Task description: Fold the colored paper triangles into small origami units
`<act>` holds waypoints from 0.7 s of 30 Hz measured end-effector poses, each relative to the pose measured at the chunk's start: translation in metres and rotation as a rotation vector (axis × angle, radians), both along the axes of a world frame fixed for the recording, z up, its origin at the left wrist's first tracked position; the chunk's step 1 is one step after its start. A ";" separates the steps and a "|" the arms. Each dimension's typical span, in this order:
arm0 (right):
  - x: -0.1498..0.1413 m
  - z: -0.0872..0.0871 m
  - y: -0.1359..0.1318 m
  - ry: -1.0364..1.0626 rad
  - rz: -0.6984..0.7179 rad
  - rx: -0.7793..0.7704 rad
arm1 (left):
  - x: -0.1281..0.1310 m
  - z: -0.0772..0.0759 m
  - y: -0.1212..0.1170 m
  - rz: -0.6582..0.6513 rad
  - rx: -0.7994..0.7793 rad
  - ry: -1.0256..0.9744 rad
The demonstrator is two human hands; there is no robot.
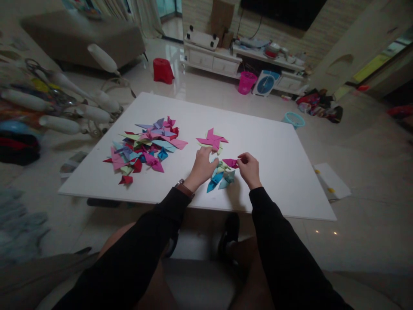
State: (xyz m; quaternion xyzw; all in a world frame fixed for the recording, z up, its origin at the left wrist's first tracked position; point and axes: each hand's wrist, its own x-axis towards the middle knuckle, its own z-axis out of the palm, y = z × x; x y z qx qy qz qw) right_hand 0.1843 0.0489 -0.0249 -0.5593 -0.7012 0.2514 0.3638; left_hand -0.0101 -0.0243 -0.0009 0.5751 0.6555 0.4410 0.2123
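Observation:
On the white table, my right hand (249,169) pinches one end of a magenta folded-paper piece (230,163). My left hand (204,165) lies to its left, thumb and fingers apart, its fingertips by the lower edge of a pink and pale-green paper pinwheel shape (212,140). Whether those fingertips touch the pinwheel I cannot tell. Between and below my hands sits a small group of folded-paper pieces, among them a blue one (214,182) and a pale teal one (227,179). My left hand partly hides this group.
A heap of many-coloured origami (142,148) covers the table's left part. The white tabletop (274,142) has its front edge close to my knees. Beyond it stand a red stool (163,71), a pink bin (247,82) and a blue basket (294,119). A blurred chandelier (93,113) appears at left.

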 end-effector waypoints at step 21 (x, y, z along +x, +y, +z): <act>0.007 -0.029 0.018 -0.350 -0.120 -0.133 | -0.007 0.006 -0.002 0.005 -0.122 -0.052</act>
